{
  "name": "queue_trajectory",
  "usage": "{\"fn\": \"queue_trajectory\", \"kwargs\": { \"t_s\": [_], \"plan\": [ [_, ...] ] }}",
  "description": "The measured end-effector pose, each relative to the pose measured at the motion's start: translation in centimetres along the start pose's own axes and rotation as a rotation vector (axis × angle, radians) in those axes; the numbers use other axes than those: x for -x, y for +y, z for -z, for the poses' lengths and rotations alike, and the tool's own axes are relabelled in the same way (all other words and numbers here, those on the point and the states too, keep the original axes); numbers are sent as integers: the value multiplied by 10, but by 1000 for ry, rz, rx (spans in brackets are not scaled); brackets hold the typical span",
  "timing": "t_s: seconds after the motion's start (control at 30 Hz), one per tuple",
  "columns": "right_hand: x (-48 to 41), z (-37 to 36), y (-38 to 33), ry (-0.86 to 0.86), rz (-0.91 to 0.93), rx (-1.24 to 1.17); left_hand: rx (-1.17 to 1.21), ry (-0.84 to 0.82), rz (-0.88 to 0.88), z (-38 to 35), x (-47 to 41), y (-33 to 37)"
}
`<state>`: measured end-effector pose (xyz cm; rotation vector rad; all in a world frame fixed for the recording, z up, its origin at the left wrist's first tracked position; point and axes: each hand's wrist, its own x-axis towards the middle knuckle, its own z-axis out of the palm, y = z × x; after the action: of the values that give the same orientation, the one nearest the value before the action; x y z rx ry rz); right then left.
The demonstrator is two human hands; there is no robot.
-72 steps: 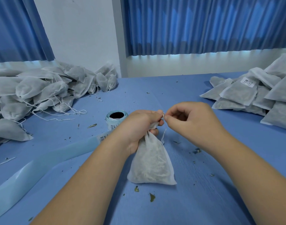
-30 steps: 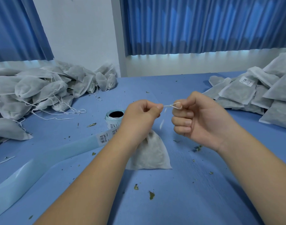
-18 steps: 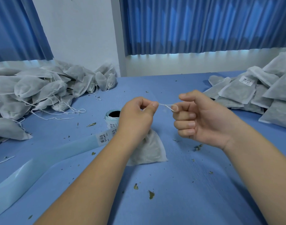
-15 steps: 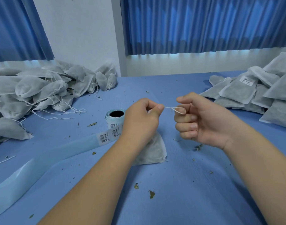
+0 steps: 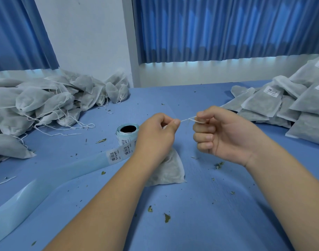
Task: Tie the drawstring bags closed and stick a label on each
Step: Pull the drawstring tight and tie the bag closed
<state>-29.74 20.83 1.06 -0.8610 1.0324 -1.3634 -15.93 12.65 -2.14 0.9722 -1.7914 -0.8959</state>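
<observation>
- Grips the gathered neck of the white drawstring bag (image 5: 170, 171) in the left hand (image 5: 155, 136), fingers curled tight, thumb and forefinger pinching right at the mouth. Probably does so to hold the fabric bunched against the pull.
- Stands the bag on the blue table (image 5: 191, 223) directly under that hand, base touching the surface, upper half hidden behind the wrist. Likely takes the weight off the cord that way.
- Pinches the drawstring (image 5: 187, 119) in the right hand (image 5: 227, 136) between thumb and forefinger, with the other fingers curled into the palm around nothing visible.
- Draws the cord taut and nearly level across the short gap between the hands, apparently to cinch a knot down. Cannot tell from this view about a finished knot.
- Has the label roll (image 5: 127, 132) upright just beyond the left hand, with the backing strip (image 5: 46, 180) trailing toward the near left edge. Carries two barcode labels (image 5: 115, 156) on that strip beside the left wrist, presumably handy for the sticking step, not yet done on this bag.
- Has the unlabelled bags (image 5: 46, 105) heaped at the far left with loose strings, and the labelled bags (image 5: 274, 105) stacked at the far right, well apart. Seemingly separates pending from finished.
- Shows leaf crumbs (image 5: 167, 217) scattered over the table near the bag.
</observation>
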Motion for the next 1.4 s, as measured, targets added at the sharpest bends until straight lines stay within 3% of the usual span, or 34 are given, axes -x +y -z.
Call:
{"fn": "queue_trajectory", "kwargs": {
  "t_s": [0.23, 0.43, 0.57, 0.7, 0.8, 0.9, 1.0, 1.1, 1.4],
  "plan": [
    [-5, 13, -7, 280, 205, -194, 119, -279, 63, -3, 5, -4],
    [-7, 33, -14, 458, 337, -283, -10, -588, 72, -5, 9, -4],
    [-8, 33, -12, 493, 398, -299, 59, -661, 120, -2, 9, -1],
    [-3, 28, -14, 482, 488, -265, 31, -624, 156, -4, 7, -4],
    [1, 19, -12, 457, 614, -46, 0, -490, 145, -8, 2, -11],
    [2, 6, -4, 356, 719, 337, -2, -348, 129, -11, -2, -17],
    [-4, 0, 11, 221, 702, 710, 89, -247, 128, -10, -4, -16],
    [-7, -1, 19, 195, 682, 1063, 171, -190, 142, -7, -4, -12],
    [-11, 8, 20, 267, 617, 1232, 366, -226, 224, -8, -2, -9]
  ]
}}
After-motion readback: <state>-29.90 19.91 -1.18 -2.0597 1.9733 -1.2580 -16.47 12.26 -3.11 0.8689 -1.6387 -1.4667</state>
